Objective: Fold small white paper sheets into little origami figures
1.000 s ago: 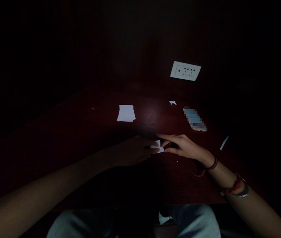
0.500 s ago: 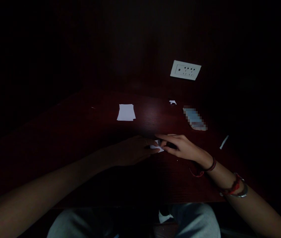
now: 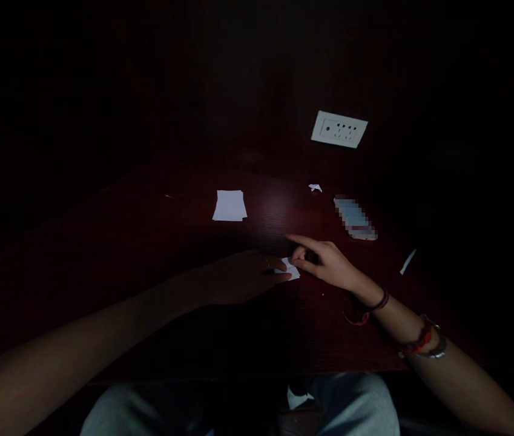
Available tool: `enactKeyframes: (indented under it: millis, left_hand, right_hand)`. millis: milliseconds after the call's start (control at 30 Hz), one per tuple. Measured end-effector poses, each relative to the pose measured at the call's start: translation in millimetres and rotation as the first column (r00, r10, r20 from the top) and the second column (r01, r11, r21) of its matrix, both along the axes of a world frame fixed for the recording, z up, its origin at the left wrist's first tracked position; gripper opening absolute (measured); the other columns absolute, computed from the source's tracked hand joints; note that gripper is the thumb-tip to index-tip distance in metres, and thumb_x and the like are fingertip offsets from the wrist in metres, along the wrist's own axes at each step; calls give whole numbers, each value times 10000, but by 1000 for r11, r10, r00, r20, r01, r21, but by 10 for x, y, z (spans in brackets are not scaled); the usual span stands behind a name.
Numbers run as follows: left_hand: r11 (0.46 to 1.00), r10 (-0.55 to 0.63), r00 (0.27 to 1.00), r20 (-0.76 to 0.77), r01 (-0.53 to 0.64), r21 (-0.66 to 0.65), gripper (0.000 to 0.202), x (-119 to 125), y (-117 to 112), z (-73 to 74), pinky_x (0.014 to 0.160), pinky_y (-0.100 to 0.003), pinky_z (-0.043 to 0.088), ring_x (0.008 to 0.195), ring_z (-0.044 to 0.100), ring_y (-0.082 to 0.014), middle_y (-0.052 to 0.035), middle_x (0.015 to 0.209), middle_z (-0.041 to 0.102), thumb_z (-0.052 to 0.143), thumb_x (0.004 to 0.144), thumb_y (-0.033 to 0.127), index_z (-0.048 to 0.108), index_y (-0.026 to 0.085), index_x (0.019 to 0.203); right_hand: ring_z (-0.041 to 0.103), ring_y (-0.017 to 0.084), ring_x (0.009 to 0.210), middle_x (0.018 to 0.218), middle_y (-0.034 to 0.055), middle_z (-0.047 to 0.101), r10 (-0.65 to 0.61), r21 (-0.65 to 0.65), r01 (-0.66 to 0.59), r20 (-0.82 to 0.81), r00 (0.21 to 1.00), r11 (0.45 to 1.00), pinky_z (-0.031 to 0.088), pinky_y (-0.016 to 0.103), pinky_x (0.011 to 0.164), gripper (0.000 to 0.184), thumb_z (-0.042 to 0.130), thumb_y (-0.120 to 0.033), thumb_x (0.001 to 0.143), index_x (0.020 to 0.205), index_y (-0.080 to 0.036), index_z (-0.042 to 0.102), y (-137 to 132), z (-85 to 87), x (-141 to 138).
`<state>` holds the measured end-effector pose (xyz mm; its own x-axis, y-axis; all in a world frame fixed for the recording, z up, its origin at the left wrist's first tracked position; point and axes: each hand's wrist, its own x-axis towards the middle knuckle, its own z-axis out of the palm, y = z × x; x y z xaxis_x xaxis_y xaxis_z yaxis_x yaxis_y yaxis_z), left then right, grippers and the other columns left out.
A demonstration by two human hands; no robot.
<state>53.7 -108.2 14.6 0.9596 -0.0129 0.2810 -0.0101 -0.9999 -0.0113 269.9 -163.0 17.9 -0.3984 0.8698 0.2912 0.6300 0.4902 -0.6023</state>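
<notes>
- The small white paper (image 3: 295, 273) lies between the table's (image 3: 275, 212) near and far edges.
- My left hand (image 3: 243, 275) presses it down, finger and thumb parted.
- My right hand (image 3: 332, 264) touches it; whether pinching, I cannot tell.

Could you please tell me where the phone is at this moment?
In the head view, the phone lies on the table right of centre, farther off than the right hand and below the wall socket.

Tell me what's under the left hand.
A small white paper lies on the red table; its right part shows past the fingers of the left hand. Much of the rest is covered, so its full shape, and anything else there, cannot be seen.
</notes>
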Motion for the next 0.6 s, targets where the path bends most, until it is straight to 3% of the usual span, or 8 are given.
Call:
enactKeyframes:
  millis: [133,267,600]
  left_hand:
    - [999,17,998,-65,-19,-32,379,15,-3,8,875,-324,346,1082,454,-194,-52,1238,458,342,890,181,337,226,1266]
    - [999,40,995,-92,-43,-30,400,20,-1,-8,865,-322,341,1084,450,-197,-42,1252,444,340,888,170,303,233,1281]
    - [997,65,992,-109,-69,-35,416,7,-23,14,877,-311,320,1094,437,-194,-40,1249,441,365,862,151,317,233,1267]
  right_hand:
    - [516,86,598,686,-37,557,-145,-195,121,-115,983,973,437,228,605,599,604,-169,667,1216,-178,365,107,-118,-58]
    - [490,85,602,658,-52,499,-264,-330,196,-175,949,923,424,229,614,634,638,-126,598,1180,-163,387,164,-132,-101]
    - [420,69,589,709,-51,432,-342,-509,149,-309,888,848,383,202,549,665,590,0,531,1140,-183,397,183,-32,-118]
